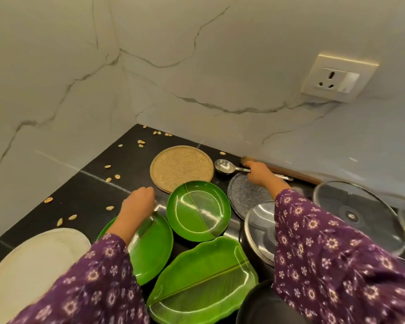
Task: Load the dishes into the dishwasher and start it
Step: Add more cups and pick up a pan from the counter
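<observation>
Dishes lie spread on a black countertop (89,192). My right hand (257,171) grips the handle of a steel spoon (222,166) at the back, beside the wall and above a grey speckled plate (243,197). My left hand (138,203) hovers with loosely curled fingers over the far rim of a green oval plate (152,251) and holds nothing. A round green plate (198,211) sits between my hands. In front of it lies a leaf-shaped green plate (204,284). A tan round plate (181,168) lies behind it.
A white oval plate (33,265) lies at the left front. A steel lid (260,228), a glass lid (351,213) and a dark pan (262,307) crowd the right. Several seeds (108,178) are scattered near the marble walls. A wall socket (337,78) is at upper right.
</observation>
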Demonstrator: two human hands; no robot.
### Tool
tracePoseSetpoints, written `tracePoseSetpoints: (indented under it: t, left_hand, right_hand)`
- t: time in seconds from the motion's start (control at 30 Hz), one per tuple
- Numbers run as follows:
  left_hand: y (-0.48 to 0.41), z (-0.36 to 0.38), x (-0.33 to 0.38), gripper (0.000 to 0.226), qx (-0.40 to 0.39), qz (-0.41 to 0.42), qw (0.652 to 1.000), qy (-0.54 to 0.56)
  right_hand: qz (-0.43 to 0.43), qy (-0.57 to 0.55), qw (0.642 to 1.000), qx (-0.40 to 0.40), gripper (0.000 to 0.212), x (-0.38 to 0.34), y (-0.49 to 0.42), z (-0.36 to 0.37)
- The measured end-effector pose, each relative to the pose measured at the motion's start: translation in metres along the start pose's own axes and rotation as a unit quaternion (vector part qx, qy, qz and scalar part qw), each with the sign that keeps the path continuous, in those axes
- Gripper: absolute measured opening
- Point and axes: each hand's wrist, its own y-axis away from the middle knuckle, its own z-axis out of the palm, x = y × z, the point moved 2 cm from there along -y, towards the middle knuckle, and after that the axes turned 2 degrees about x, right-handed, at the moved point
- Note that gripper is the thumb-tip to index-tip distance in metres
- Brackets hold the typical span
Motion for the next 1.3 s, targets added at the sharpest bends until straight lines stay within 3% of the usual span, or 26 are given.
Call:
tracePoseSetpoints:
  t: [0.27,0.53,0.73,0.9,1.1,1.3]
  left_hand:
    - [-0.037,0.018,-0.009,0.038,-0.126,-0.028,0.986,-0.105]
    - [-0.037,0.017,0.004,0.034,-0.082,-0.014,0.981,-0.173]
    - [-0.031,0.011,0.011,0.031,-0.089,-0.014,0.980,-0.179]
    - [-0.020,0.008,0.018,0.026,-0.068,-0.016,0.981,-0.181]
    - [0.014,-0.005,0.025,0.017,0.037,-0.009,0.990,-0.138]
    - [0.078,-0.024,0.112,0.022,0.118,0.094,0.987,0.054]
  right_hand:
    - [0.014,0.078,0.996,0.034,0.031,-0.005,-0.042,0.024]
    - [0.032,0.112,0.990,0.073,0.027,-0.009,-0.047,0.027]
    - [0.013,-0.044,0.991,0.129,0.019,-0.034,-0.036,0.003]
    - [-0.033,-0.131,0.983,0.127,0.015,-0.043,0.003,-0.037]
    - [-0.060,-0.207,0.964,0.157,0.012,-0.007,0.080,-0.089]
    - [-0.006,-0.217,0.955,0.200,0.011,0.068,0.186,-0.125]
